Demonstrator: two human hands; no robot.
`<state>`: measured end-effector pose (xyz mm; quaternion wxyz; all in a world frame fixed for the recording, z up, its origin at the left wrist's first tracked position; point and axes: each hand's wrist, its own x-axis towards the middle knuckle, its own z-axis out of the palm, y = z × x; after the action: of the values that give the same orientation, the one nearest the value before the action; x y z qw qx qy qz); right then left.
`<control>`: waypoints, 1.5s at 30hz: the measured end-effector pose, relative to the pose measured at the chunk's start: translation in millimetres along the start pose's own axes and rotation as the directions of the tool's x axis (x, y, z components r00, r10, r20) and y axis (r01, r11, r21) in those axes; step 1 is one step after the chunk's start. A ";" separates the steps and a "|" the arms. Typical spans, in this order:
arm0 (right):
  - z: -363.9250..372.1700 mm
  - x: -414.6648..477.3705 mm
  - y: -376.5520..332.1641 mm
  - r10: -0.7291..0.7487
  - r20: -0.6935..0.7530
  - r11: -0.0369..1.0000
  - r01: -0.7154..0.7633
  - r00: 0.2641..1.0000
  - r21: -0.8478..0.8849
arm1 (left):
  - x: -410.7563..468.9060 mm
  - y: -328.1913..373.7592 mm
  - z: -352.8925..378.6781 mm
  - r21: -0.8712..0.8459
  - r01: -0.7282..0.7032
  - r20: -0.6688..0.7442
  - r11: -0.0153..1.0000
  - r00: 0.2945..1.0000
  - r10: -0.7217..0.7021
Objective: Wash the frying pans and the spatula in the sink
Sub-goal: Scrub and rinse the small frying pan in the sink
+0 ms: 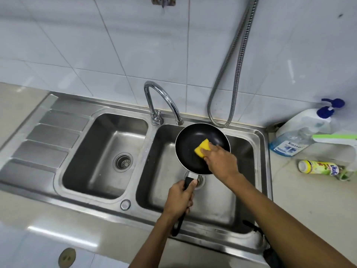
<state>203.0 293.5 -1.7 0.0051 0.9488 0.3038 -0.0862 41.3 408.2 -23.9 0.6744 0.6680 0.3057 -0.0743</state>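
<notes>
A small black frying pan hangs over the right basin of the steel double sink, below the tap's spout. My left hand grips the pan's black handle near the bowl, and the handle's end sticks out below my fist. My right hand presses a yellow sponge against the inside of the pan, fingers over the sponge's near side. A dark object lies at the near right corner of the basin, partly hidden by my right arm; what it is I cannot tell.
The chrome tap arches over the divider. A metal hose loops down the tiled wall. On the right counter stand a blue-capped pump bottle, a spray bottle and a lying yellow-green bottle. The left basin holds only its drain.
</notes>
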 end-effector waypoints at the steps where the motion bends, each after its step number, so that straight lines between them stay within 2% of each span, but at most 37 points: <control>1: 6.7 -11.8 -7.0 0.001 0.003 0.999 -0.001 1.000 0.049 | 0.1 -1.9 0.0 0.029 -0.006 -0.002 1.000 1.000 0.006; 4: 16.7 -24.7 -34.0 -0.019 0.037 0.980 0.012 0.999 0.197 | -3.1 -6.3 3.1 0.131 -0.008 0.013 0.991 1.000 0.006; 6: 15.0 -16.4 -46.6 -0.032 0.029 0.972 0.025 0.999 0.233 | -7.3 -8.5 6.0 0.152 -0.003 0.030 0.988 1.000 -0.002; 11: 0.0 20.6 -40.1 -0.003 -0.034 0.987 0.008 0.999 0.158 | -14.2 -3.7 2.6 0.108 -0.015 0.016 0.994 1.000 0.013; 15: -3.3 23.5 -13.8 0.086 -0.015 0.985 -0.083 0.996 0.151 | -14.6 -2.7 1.1 0.024 0.004 -0.017 1.000 1.000 -0.003; 17: 3.7 9.3 -6.9 0.097 -0.004 0.984 -0.096 0.995 0.151 | -13.7 -2.6 2.7 0.040 -0.001 -0.040 0.999 0.999 0.002; 20: 20.1 -20.6 -12.4 0.099 0.043 0.964 -0.106 0.994 0.243 | -13.0 -6.5 5.9 0.112 -0.008 -0.046 0.994 0.999 0.013; 23: 26.1 -34.0 -32.0 0.021 0.062 0.941 -0.041 0.998 0.336 | -17.3 -12.2 14.5 0.141 -0.018 0.003 0.990 1.000 0.018; 27: 7.5 -15.7 -43.7 0.035 0.012 0.886 -0.037 0.999 0.462 | -21.8 -13.5 21.6 0.205 -0.058 0.024 0.977 0.998 0.054; 28: -1.0 -11.1 -41.2 0.072 0.018 0.830 -0.070 0.997 0.553 | -21.6 -11.6 21.0 0.215 -0.072 0.015 0.974 0.997 0.070; 30: -18.5 -5.1 -33.3 0.153 0.098 0.608 -0.172 0.983 0.775 | -19.9 -6.1 18.0 0.201 -0.084 -0.004 0.976 0.996 0.087; 32: -31.2 -2.2 -25.4 0.192 0.217 0.284 -0.266 0.957 0.921 | -17.2 -2.2 14.0 0.170 -0.078 -0.029 0.982 0.996 0.084; 33: -35.0 -2.4 -21.8 0.189 0.278 0.086 -0.298 0.942 0.951 | -15.9 -0.9 11.5 0.152 -0.072 -0.046 0.986 0.996 0.079; 35: -38.0 -4.6 -10.4 0.100 0.383 -0.332 -0.332 0.918 0.883 | -13.4 -1.0 5.0 0.117 -0.059 -0.088 0.991 0.994 0.070; 36: -37.8 -6.7 -0.9 0.023 0.406 -0.500 -0.342 0.913 0.796 | -12.2 -1.3 1.5 0.108 -0.056 -0.109 0.993 0.992 0.068; 37: -36.2 -9.6 9.8 -0.050 0.406 -0.610 -0.350 0.913 0.711 | -11.2 -2.4 -2.8 0.102 -0.051 -0.128 0.993 0.990 0.064; 39: -31.6 -15.6 30.6 -0.159 0.381 -0.688 -0.378 0.911 0.619 | -8.8 -4.9 -11.3 0.098 -0.040 -0.158 0.994 0.986 0.055; 41: -26.1 -18.3 44.2 -0.151 0.404 -0.662 -0.396 0.902 0.636 | -7.8 -7.1 -19.4 0.091 -0.035 -0.182 0.995 0.982 0.051; 43: -18.0 -15.7 49.3 -0.009 0.464 -0.543 -0.393 0.886 0.742 | -6.8 -7.7 -27.3 0.069 -0.039 -0.192 0.997 0.980 0.052; 45: -8.7 -12.6 46.4 0.221 0.489 -0.324 -0.410 0.844 0.853 | -6.1 -7.4 -34.4 0.064 -0.045 -0.202 0.997 0.978 0.057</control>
<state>221.1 248.9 7.0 -0.6821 0.6300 -0.1496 -0.3398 22.0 438.1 -24.4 0.6212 0.6993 0.3538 0.0029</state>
